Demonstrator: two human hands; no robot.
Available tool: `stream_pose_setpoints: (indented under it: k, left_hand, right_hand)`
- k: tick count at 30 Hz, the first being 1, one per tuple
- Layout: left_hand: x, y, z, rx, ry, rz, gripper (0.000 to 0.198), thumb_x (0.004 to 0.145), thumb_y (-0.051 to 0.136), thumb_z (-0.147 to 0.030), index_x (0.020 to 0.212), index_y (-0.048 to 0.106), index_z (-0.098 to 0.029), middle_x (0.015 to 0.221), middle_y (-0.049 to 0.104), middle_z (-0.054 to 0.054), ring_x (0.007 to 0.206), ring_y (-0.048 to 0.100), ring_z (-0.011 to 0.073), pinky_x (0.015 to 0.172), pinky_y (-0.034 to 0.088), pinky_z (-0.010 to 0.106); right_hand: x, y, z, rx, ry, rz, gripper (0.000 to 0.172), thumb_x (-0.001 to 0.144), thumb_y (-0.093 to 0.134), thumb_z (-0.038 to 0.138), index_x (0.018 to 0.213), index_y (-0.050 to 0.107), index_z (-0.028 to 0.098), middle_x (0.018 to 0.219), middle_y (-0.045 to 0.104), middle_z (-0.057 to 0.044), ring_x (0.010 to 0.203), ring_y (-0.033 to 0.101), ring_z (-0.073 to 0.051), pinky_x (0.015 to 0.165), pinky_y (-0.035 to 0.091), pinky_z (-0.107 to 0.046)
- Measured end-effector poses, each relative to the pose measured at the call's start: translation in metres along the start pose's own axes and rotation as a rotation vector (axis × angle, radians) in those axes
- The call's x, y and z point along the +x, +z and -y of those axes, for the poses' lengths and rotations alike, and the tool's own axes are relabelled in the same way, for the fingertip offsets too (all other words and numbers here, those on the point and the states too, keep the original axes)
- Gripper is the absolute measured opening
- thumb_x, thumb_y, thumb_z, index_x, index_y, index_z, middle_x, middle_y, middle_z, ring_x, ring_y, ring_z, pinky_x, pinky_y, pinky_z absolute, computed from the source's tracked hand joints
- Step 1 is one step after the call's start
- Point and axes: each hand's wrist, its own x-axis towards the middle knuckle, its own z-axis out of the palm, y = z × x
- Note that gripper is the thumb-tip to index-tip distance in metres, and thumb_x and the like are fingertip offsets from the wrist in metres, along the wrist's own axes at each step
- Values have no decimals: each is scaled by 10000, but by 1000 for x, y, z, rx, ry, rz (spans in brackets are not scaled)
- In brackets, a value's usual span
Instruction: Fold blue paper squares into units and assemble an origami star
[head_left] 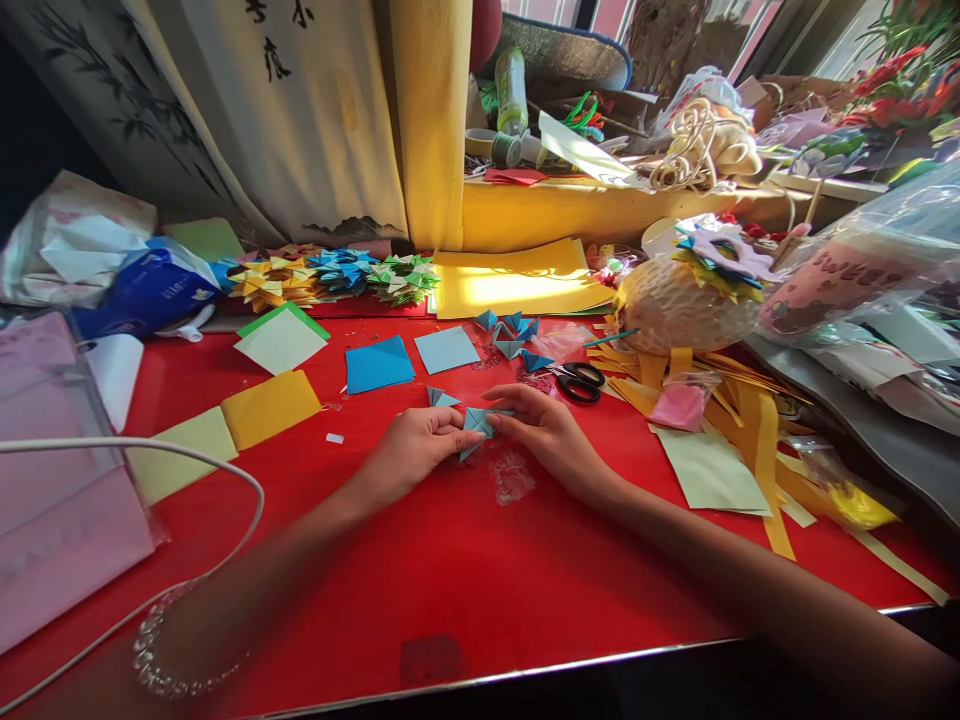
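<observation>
Between both hands, just above the red tabletop, is a light blue folded origami piece [478,421]. My left hand [420,440] pinches its left side, thumb on top. At its right edge my right hand [536,425] closes thumb and fingers on the paper. A small folded blue piece [441,398] shows just behind my left fingers. Beyond the hands lie more folded blue pieces [510,333], a dark blue paper stack [379,364] and a light blue paper stack [447,349]. Black-handled scissors [581,381] rest behind my right hand.
Finished paper stars [342,272] line the back beside yellow sheets [517,278]. Green and yellow squares [271,408] lie left, near a white cable [255,490]. Paper strips [765,460], pale green sheets [709,468] and a netted round object [675,305] crowd the right.
</observation>
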Motion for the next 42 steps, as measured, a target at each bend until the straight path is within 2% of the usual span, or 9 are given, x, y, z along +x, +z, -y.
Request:
stream_pose_setpoints:
  k: [6,10,14,18,23,27,34,38,42]
  left_hand:
    - [-1,1,-2,-98,-48,18,235,696,623,-365,673,605,-131,634,620,17,596,556,123,585,424,233]
    - [1,1,-1,-132,-53,14,217,697,618,-351,706,594,-136,633,624,16,602,571,131,596,431,243]
    - [1,1,-1,28,-3,24,207,703,602,-358,694,579,-152,585,562,-20,552,529,112,527,398,221]
    - [0,1,-4,169,36,-96,222,698,605,-363,638,539,-160,532,474,-46,471,450,83,432,323,199]
    - [-3,7,-6,-15,-23,-23,233,692,625,-361,686,522,-153,574,551,-21,515,556,114,519,453,234]
    - [-3,8,-6,-36,-52,-5,269,699,627,-381,823,537,-160,579,579,-23,504,577,129,506,471,248]
    - [-6,9,-11,-180,58,-128,219,740,593,-365,795,576,-153,794,601,7,737,590,139,658,495,246]
    - [-7,9,-11,-77,51,-150,240,742,574,-404,773,583,-167,715,572,-13,577,497,95,521,411,200]
    - [-8,10,-8,-13,99,-187,287,757,551,-446,713,564,-163,645,529,-29,533,445,77,512,367,196]
  right_hand:
    - [0,1,3,17,23,7,284,774,570,290,1036,553,179,843,620,-26,762,582,-129,689,446,-240]
    - [0,-2,3,-2,123,80,243,787,542,370,877,588,150,723,632,-29,650,580,-138,614,444,-250]
    - [-1,-3,2,-136,41,53,238,790,539,378,755,587,147,708,603,-15,644,532,-118,593,404,-223]
    - [-2,-2,2,-105,38,34,234,790,538,390,813,573,161,697,583,-2,627,514,-110,578,388,-215]
    - [-1,-2,3,-152,47,33,283,783,541,422,714,560,149,638,521,8,582,439,-94,521,332,-204]
    - [0,-2,3,-193,65,37,330,767,551,445,626,511,150,578,444,31,537,377,-76,471,282,-197]
    - [-3,1,8,-102,79,100,285,788,529,426,780,603,151,713,589,-16,648,514,-121,585,404,-216]
    - [-4,1,10,-156,58,165,306,816,493,401,782,631,131,700,592,-22,632,495,-114,567,387,-214]
    - [-6,2,11,-130,92,182,313,794,519,417,816,649,133,699,598,-11,615,497,-108,549,378,-210]
